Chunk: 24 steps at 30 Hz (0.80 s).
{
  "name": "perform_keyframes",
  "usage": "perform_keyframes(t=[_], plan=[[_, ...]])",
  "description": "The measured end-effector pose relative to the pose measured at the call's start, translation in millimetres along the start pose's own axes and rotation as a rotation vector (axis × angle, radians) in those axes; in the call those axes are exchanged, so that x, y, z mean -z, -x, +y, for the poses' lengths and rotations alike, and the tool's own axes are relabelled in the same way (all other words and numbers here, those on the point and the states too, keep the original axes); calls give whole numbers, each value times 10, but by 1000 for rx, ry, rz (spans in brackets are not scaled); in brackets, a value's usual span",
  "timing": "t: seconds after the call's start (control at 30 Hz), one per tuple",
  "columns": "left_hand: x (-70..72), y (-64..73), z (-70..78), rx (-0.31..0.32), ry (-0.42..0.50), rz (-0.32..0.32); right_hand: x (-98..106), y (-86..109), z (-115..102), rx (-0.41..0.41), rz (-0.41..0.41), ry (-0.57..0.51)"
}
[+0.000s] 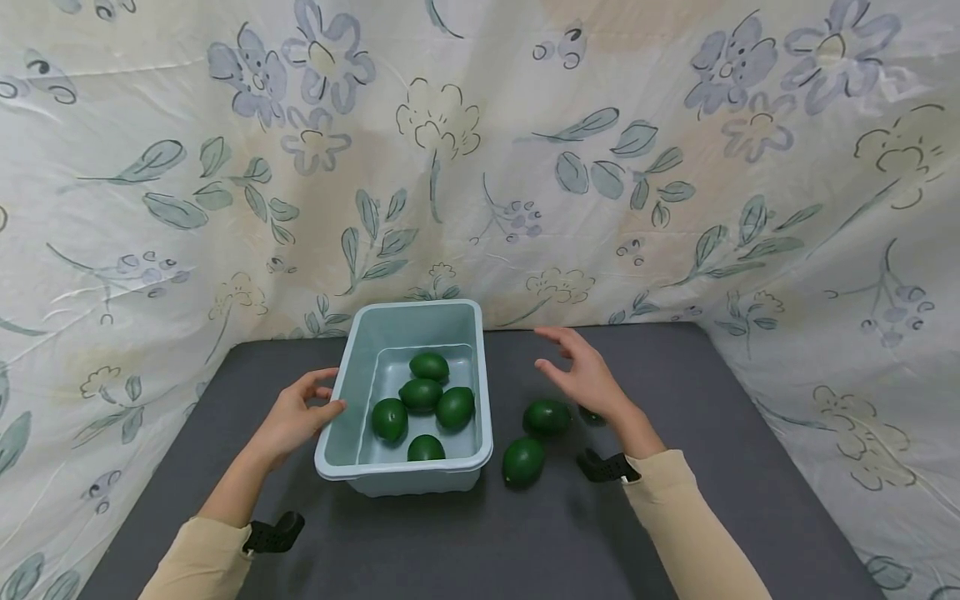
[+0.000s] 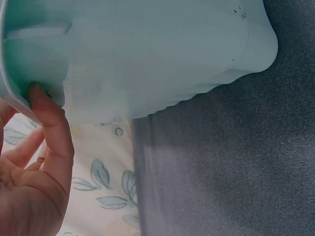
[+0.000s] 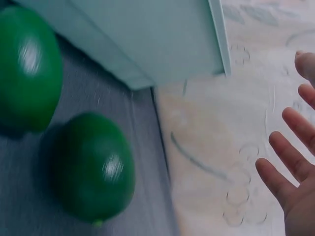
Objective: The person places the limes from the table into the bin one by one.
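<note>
A pale blue-green plastic bin (image 1: pixel 408 472) stands on the dark table, with several glossy green lime-like fruits (image 1: pixel 421 395) inside. My left hand (image 1: pixel 294 421) holds the bin's left rim; in the left wrist view the thumb (image 2: pixel 51 132) hooks at the lip. To the right of the bin, my right hand (image 1: pixel 588 379) hovers with its fingers spread, touching nothing. Under and in front of it lie two more green fruits, one farther (image 1: pixel 547 417) and one nearer (image 1: pixel 523 462). A third fruit (image 1: pixel 591 415) is mostly hidden behind the right wrist.
The dark grey table (image 1: pixel 450 550) ends at the back against a floral cloth (image 1: pixel 495 167), which also hangs along both sides. Black bands (image 1: pixel 276 533) are worn on both wrists. The bin's far end is close to the cloth.
</note>
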<state>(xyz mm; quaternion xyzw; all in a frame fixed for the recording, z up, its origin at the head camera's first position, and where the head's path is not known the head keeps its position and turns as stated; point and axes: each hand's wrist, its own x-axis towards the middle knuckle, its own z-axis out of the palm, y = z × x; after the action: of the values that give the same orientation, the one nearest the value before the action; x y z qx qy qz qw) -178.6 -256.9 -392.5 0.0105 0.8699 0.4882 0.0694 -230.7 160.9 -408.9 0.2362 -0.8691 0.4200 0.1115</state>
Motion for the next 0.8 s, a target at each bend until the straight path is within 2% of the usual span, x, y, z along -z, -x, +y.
perform_keyframes(t=[0.3, 0.8], plan=[[5, -10, -9, 0, -6, 3, 140, 155, 303, -138, 68, 33], [4, -23, -23, 2, -13, 9, 120, 428, 737, -254, 45, 132]])
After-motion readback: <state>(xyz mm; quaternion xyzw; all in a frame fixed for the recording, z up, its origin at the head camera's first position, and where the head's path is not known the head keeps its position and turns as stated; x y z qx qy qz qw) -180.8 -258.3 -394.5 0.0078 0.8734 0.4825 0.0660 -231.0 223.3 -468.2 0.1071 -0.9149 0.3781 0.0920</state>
